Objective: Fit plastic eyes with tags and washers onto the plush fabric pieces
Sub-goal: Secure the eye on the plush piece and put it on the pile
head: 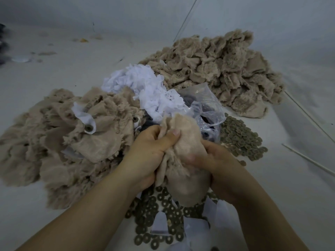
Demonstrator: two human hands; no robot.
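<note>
A pale grey bench point(54, 73) fills the view, running back to a plain wall. At its centre both hands work one plush fabric piece point(183, 153): the left hand point(150, 151) grips a bunched fold with the thumb pressed on top, and the right hand point(215, 160) curls round the lower right side. Whether an eye is inside the fold cannot be seen. At 9 o'clock lies a heap of fitted pieces point(59, 142), some showing tags and washers; at 1 o'clock, the raw plush pile point(217, 69). White tags point(145, 84) sit at 12 o'clock beside a clear bag point(204, 105); washers point(243, 140) spread at 3 and 6 o'clock. To do this well, I judge: keep the backing taut over the hole, feel for the eye's post, and seat tag and washer squarely.
</note>
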